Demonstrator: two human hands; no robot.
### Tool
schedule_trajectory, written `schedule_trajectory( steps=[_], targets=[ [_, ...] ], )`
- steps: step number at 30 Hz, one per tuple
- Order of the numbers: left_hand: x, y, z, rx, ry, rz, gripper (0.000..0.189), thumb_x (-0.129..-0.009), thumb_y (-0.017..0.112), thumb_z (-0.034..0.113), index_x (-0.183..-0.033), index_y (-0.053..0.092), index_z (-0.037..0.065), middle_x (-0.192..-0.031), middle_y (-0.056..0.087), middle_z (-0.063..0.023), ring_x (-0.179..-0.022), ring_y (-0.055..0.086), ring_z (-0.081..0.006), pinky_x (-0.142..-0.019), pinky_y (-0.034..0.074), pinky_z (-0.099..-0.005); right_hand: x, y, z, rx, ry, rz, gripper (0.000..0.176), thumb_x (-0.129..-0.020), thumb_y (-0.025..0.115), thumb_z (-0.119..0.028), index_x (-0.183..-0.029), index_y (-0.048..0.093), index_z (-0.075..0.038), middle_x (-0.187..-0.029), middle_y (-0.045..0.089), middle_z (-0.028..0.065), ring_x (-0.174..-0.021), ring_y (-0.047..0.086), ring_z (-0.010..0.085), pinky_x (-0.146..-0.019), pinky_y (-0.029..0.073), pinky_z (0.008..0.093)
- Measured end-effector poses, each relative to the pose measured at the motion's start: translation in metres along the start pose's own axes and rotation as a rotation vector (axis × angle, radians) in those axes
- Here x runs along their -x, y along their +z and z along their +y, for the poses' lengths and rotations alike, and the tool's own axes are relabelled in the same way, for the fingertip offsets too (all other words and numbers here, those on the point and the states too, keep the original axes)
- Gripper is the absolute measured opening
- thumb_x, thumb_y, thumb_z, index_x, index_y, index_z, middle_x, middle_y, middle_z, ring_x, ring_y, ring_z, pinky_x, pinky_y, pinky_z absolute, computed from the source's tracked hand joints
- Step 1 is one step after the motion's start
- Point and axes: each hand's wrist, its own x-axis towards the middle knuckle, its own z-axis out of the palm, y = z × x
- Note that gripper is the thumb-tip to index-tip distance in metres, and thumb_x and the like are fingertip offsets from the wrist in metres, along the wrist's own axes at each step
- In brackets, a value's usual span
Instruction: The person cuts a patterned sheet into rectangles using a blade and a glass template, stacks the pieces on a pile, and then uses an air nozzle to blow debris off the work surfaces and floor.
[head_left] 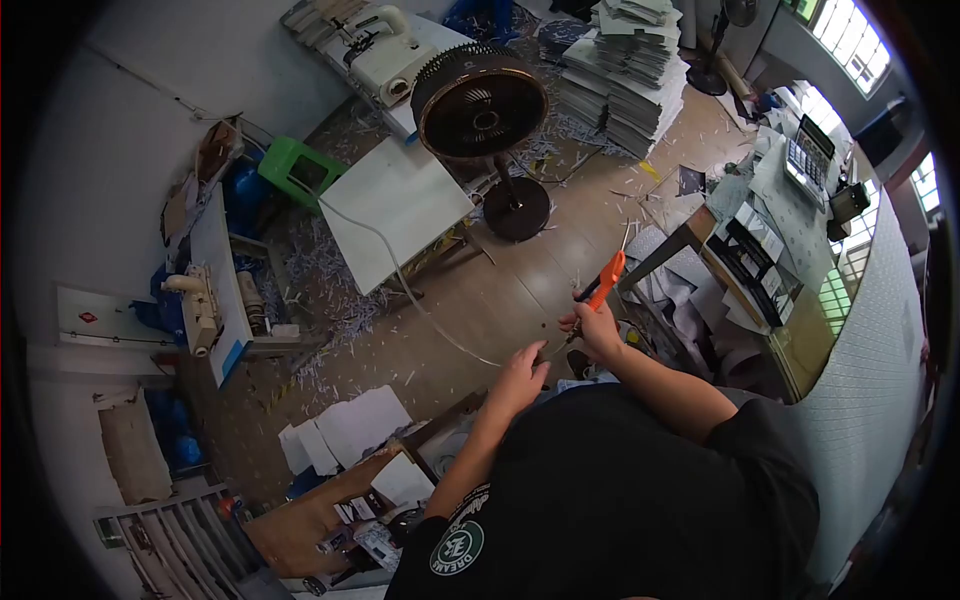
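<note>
My right hand (597,332) is closed around an orange tool (607,279), held up in front of my body. A slim, pointed metal tip sticks out from its far end, and a dark part shows beside the orange. Whether it is a powered tool, I cannot make out. Just left of it and lower is my left hand (522,376), its fingers curled. A pale cord (417,306) sweeps down across the floor area and meets the left hand, where the fingers hide it.
A brown standing fan (485,115) rises beside a white-topped table (390,210). Behind are paper stacks (625,85) and a sewing machine (385,60). Paper scraps litter the floor. To the right, a desk (790,355) bears a calculator (808,160); a green stool (298,165) stands left.
</note>
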Motion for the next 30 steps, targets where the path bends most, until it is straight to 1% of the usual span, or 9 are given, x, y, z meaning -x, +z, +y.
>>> schedule_trajectory(
  steps=[8,11,17,22,25,26,27,29,30],
  targets=[
    [0.015,-0.013,-0.037,-0.453,0.174,-0.030,0.032,-0.089,0.068,0.031,-0.112,0.070,0.009,-0.110,0.071,-0.0113,-0.112,0.060,-0.0320,-0.115,0.025,-0.0582,0.022,-0.022,-0.001,0.154,-0.107,0.096,0.034,-0.092,0.050,-0.004,-0.126,0.045,-0.005,-0.071,0.055,0.0073,-0.062,0.063,0.0209,-0.054,0.052,0.0357],
    [0.008,-0.016,-0.057,-0.414,0.130,-0.166,0.029,-0.087,0.069,0.035,-0.096,0.075,0.009,-0.098,0.073,-0.0130,-0.099,0.065,-0.0335,-0.111,0.029,-0.0525,0.029,-0.023,-0.005,0.125,-0.185,0.111,0.042,-0.089,0.054,-0.006,-0.129,0.041,0.001,-0.084,0.059,0.0124,-0.060,0.065,0.0220,-0.054,0.055,0.0369],
    [0.015,-0.023,0.010,-0.487,-0.220,-0.450,0.035,-0.090,0.065,0.030,-0.103,0.072,-0.002,-0.091,0.071,-0.0216,-0.087,0.067,-0.0411,-0.078,0.051,-0.0492,0.061,-0.021,-0.008,0.281,-0.137,0.075,0.062,-0.091,0.052,-0.010,-0.147,0.028,-0.004,-0.070,0.060,0.0103,-0.056,0.064,0.0209,-0.048,0.052,0.0352],
    [-0.009,-0.015,-0.032,-0.411,-0.094,-0.507,0.035,-0.091,0.066,0.032,-0.102,0.073,0.000,-0.089,0.071,-0.0224,-0.086,0.069,-0.0394,-0.078,0.052,-0.0458,0.085,-0.021,-0.028,0.340,-0.090,0.067,0.058,-0.092,0.056,-0.009,-0.145,0.034,-0.004,-0.085,0.058,0.0092,-0.060,0.061,0.0153,-0.051,0.050,0.0327],
    [-0.010,-0.021,-0.036,-0.392,0.168,-0.432,0.030,-0.090,0.069,0.035,-0.100,0.075,0.008,-0.088,0.073,-0.0159,-0.087,0.071,-0.0343,-0.075,0.054,-0.0431,0.089,-0.008,-0.037,0.283,-0.351,-0.048,0.055,-0.095,0.060,-0.011,-0.145,0.039,-0.006,-0.086,0.055,0.0038,-0.064,0.057,0.0102,-0.057,0.049,0.0298],
    [-0.009,-0.022,-0.034,-0.278,0.160,-0.417,0.024,-0.089,0.070,0.035,-0.095,0.075,0.011,-0.087,0.074,-0.0121,-0.085,0.072,-0.0300,-0.077,0.053,-0.0433,0.088,-0.006,-0.039,0.266,-0.352,-0.156,0.053,-0.095,0.058,-0.009,-0.145,0.040,-0.005,-0.103,0.060,0.0065,-0.082,0.060,0.0106,-0.072,0.051,0.0286],
    [-0.009,-0.022,-0.040,-0.283,0.245,-0.368,0.021,-0.088,0.071,0.031,-0.095,0.073,0.011,-0.087,0.073,-0.0099,-0.086,0.071,-0.0286,-0.081,0.050,-0.0451,0.085,0.003,-0.042,0.379,-0.553,-0.195,0.057,-0.094,0.057,-0.005,-0.148,0.038,-0.009,-0.107,0.057,0.0044,-0.065,0.052,0.0072,-0.060,0.046,0.0249],
    [0.002,-0.017,-0.056,-0.100,0.410,-0.105,0.022,-0.084,0.072,0.026,-0.101,0.068,0.011,-0.099,0.068,-0.0085,-0.099,0.064,-0.0313,-0.084,0.047,-0.0457,0.074,0.022,-0.053,0.666,-0.832,-0.353,0.064,-0.090,0.047,0.002,-0.152,0.031,-0.001,-0.142,0.047,0.0136,-0.119,0.054,0.0193,-0.107,0.039,0.0358],
    [0.011,-0.024,-0.049,-0.076,0.392,-0.031,0.023,-0.085,0.071,0.024,-0.103,0.068,0.010,-0.102,0.065,-0.0106,-0.101,0.062,-0.0333,-0.084,0.047,-0.0452,0.083,0.044,-0.051,0.295,-0.472,-0.390,0.066,-0.088,0.046,0.002,-0.152,0.030,0.002,-0.145,0.044,0.0153,-0.136,0.044,0.0260,-0.118,0.026,0.0410]
  ],
)
